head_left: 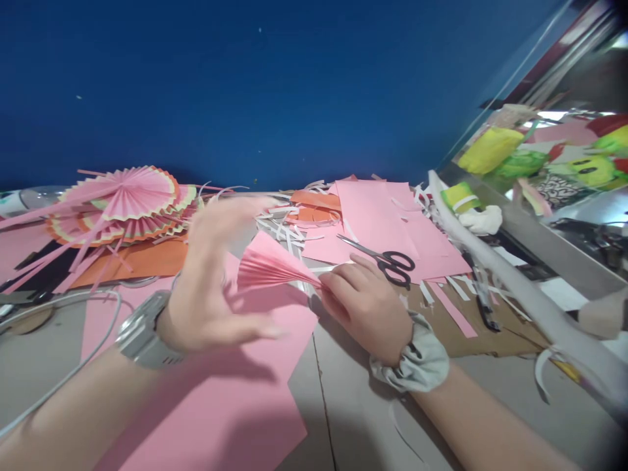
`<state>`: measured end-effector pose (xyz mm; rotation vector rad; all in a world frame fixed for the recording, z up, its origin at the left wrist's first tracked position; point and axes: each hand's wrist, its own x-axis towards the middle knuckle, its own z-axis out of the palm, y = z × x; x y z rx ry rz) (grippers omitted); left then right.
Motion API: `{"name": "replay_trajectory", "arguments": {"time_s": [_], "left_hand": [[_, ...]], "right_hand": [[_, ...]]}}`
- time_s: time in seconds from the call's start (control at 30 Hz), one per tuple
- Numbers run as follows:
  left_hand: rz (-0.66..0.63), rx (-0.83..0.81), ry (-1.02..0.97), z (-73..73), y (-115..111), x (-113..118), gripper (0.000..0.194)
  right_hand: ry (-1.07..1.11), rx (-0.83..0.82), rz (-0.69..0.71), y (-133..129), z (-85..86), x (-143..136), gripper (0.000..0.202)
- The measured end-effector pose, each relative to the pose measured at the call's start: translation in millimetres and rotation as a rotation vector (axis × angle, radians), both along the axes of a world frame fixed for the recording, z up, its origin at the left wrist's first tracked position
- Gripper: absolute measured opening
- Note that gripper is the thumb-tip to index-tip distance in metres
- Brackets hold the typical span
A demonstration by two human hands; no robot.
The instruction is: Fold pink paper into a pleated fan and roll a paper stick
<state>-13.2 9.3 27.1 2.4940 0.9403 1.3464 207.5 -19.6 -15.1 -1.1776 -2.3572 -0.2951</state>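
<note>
Head view: two bare hands work above a crowded grey tabletop [353, 422] backed by a plain dark-blue wall [294, 85]. The right hand [366, 301], wearing a pale grey-green fabric scrunchie [417, 363] at the wrist, has its fingers closed around the narrow, gathered end of a pink pleated paper fan [269, 265]. The fan lies near the middle, its wide pleated end spreading leftward. The left hand [201, 288], wearing a silver-grey wristwatch [150, 330] and blurred, is open wide, thumb and fingers curved like a letter C around the fan's broad end; whether it touches the paper, I cannot tell.

Large flat pink paper sheets [210, 412] spread beneath the left hand, their right edges cut at angles. Right of those edges, a bare strip of tabletop with a dark seam runs toward the viewer, the clearest room between the forearms. Beyond the right hand, just beside its knuckles, lie black-handled metal scissors [395, 261], partly over more pink paper. Loose white paper strips [284, 232] crowd the space behind the fan. Round pink pleated rosettes with orange and cream edges [132, 196] fill the far left, and a thick white curved tube [515, 275] bounds the right.
</note>
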Motion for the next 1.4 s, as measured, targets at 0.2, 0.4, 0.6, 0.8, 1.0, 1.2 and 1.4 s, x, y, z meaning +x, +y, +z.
{"name": "replay_trajectory", "arguments": {"time_s": [0.2, 0.4, 0.6, 0.8, 1.0, 1.2, 1.4], "left_hand": [[0.017, -0.065, 0.819, 3.2, -14, 13, 0.023], [0.108, -0.227, 0.846, -6.1, -12, 14, 0.034], [0.055, -0.294, 0.824, -8.3, -13, 15, 0.041], [0.055, -0.299, 0.846, -7.7, -14, 15, 0.043], [0.08, -0.281, 0.898, -6.4, -15, 14, 0.035], [0.068, -0.208, 0.885, -8.3, -13, 12, 0.033], [0.019, -0.179, 0.91, -12.4, -14, 14, 0.033]], "right_hand": [[-0.089, 0.024, 0.062, -3, 0.2, -4, 0.01], [-0.012, 0.08, 0.045, -4, 1.1, -2, 0.026], [0.044, 0.114, 0.082, -4, -0.8, 0, 0.012], [0.006, 0.106, 0.081, -3, -0.7, 1, 0.011], [-0.049, 0.054, 0.118, -2, -2.0, 0, 0.012], [-0.036, 0.055, 0.126, -2, -3.1, 1, 0.009], [-0.066, 0.034, 0.13, -4, -2.5, -2, 0.012]]}}
